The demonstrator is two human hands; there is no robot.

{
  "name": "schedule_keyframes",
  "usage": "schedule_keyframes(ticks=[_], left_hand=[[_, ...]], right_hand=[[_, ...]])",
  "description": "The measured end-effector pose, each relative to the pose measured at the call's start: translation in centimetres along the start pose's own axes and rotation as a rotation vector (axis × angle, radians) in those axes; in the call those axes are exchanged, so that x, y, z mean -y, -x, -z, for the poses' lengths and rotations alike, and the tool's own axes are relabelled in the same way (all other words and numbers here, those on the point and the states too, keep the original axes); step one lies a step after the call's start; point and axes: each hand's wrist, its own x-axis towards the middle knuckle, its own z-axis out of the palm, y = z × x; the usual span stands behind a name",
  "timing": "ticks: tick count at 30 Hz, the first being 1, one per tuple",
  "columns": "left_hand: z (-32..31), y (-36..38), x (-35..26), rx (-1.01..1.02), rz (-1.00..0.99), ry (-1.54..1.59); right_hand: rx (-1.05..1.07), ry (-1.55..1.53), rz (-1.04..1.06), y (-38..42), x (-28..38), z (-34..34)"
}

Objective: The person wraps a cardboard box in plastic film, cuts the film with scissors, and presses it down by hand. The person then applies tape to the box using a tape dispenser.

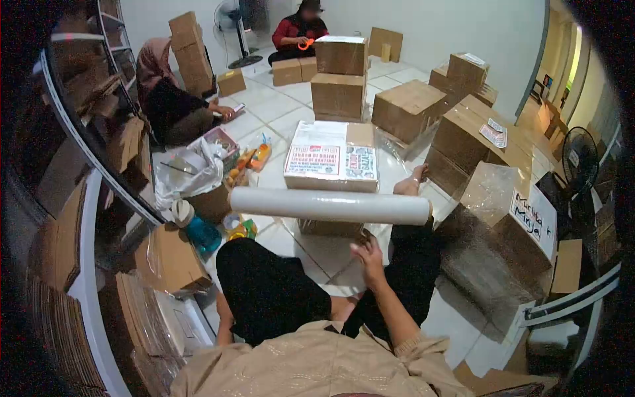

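A long roll of clear stretch film (331, 206) lies crosswise in front of me, level with the near side of a labelled carton (331, 159). The carton has a white sheet with red and blue print on top. Brown cardboard (331, 227) shows under the roll. My right hand (368, 257) is just below the roll's right half, above my lap, its fingers bent but apart with nothing between them. On the other side, my left forearm (225, 324) runs down beside my bent knee, and the hand itself is hidden.
Wrapped cartons (493, 221) stand close on my right; stacked cartons (338, 76) are farther ahead. On the left are a blue bottle (202, 233), a white plastic bag (188, 175) and flattened cardboard (63, 324). One person (165, 99) holds a phone; another (301, 36) holds something orange.
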Motion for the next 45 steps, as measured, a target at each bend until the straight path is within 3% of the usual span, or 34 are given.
schedule_keyframes(ticks=[1,2,4,7,9,11,19,25,29,30,31,32,33,34,35,37,39,41,42,44,45], left_hand=[[0.1,1.4,0.3,0.019,0.003,-0.040],[0.4,2.4,0.2,0.038,0.010,-0.069],[0.6,4.1,0.6,0.069,0.038,-0.110],[0.7,5.3,0.9,0.077,0.064,-0.142],[0.6,5.2,1.2,0.070,0.071,-0.156],[0.4,5.0,1.2,0.062,0.075,-0.173],[-0.8,5.4,1.6,0.046,0.097,-0.222],[-0.4,6.1,2.5,0.099,0.086,-0.221],[-1.1,5.0,7.6,0.241,0.005,-0.357],[0.0,6.0,3.2,0.032,-0.091,-0.338],[1.2,5.6,-1.0,0.223,0.246,-0.214],[-0.2,6.3,3.1,-0.054,-0.217,-0.157],[2.2,7.7,-3.6,-0.113,-0.076,-0.163],[0.5,7.7,-0.8,-0.185,-0.125,0.089],[0.9,8.8,-1.4,-0.215,-0.096,0.088],[1.4,7.6,-4.1,0.048,0.245,-0.195],[-3.0,7.5,3.2,0.038,0.265,0.109],[-0.1,5.6,0.3,0.082,0.110,-0.264],[0.4,5.1,0.6,-0.029,-0.062,-0.175],[2.5,4.3,-3.3,-0.293,-0.207,-0.352],[2.3,3.8,-2.9,-0.254,-0.151,-0.434]], right_hand=[[0.065,-0.213,-0.191,-1.0,1.2,-1.3],[0.072,-0.229,-0.181,-2.4,0.5,-1.8],[0.158,-0.635,-0.320,-5.4,-1.7,-2.9],[0.120,-0.829,-0.129,-5.5,0.1,-6.3],[0.118,-0.837,-0.087,-5.7,-0.1,-6.7],[0.129,-0.840,-0.226,-5.5,0.0,-6.6],[-0.016,-0.781,-0.229,-3.3,-2.4,-7.8],[0.070,-0.785,-0.234,-6.7,-8.6,-5.7],[-0.022,-0.802,-0.313,-6.2,-8.0,-5.4],[-0.020,-0.745,-0.326,-6.1,-7.4,-5.5],[0.015,-0.760,-0.344,-5.9,-6.8,-5.8],[-0.024,-0.725,-0.353,-5.9,-6.8,-5.9],[0.069,-0.763,-0.398,-6.2,-7.7,-5.0],[0.079,-0.771,-0.397,-5.6,-7.3,-5.5],[0.085,-0.788,-0.372,-5.4,-6.5,-6.1],[0.045,-0.756,-0.374,-5.3,-6.6,-6.2],[-0.010,-0.737,-0.398,-5.5,-6.3,-5.6],[-0.025,-0.795,-0.397,-5.2,-6.0,-5.8],[-0.050,-0.803,-0.397,-5.1,-6.2,-5.8],[-0.067,-0.790,-0.407,-5.6,-8.1,-5.0],[-0.053,-0.777,-0.435,-5.3,-7.9,-5.3]])
